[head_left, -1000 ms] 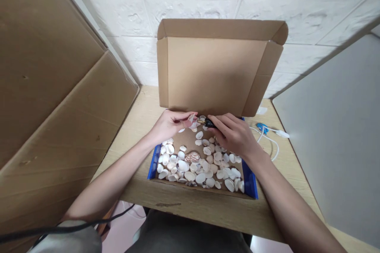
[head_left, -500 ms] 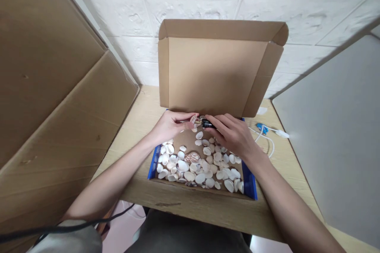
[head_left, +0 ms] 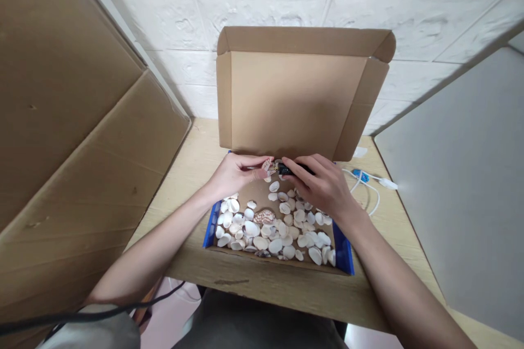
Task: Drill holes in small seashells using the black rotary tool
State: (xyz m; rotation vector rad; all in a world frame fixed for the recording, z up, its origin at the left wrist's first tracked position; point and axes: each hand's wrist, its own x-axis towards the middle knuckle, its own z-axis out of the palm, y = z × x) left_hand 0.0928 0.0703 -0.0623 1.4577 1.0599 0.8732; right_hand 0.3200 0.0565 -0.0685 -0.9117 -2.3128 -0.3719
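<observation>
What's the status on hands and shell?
Left hand: pinching patterned shell. Right hand: gripping black tool, tip at shell, contact unclear. Cardboard lid raised behind.

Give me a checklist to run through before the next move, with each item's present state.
1. Speckled shell held: ok, pinched by the left hand.
2. Black tool held: ok, in the grip of the right hand.
3. Metal tip touching the shell: cannot tell, too small.
4. Lid raised: ok, standing open behind the hands.
5. Loose shells inside the box: ok, spread across it.
6. White cable end away from the right hand: ok, lying on the tabletop.
</observation>
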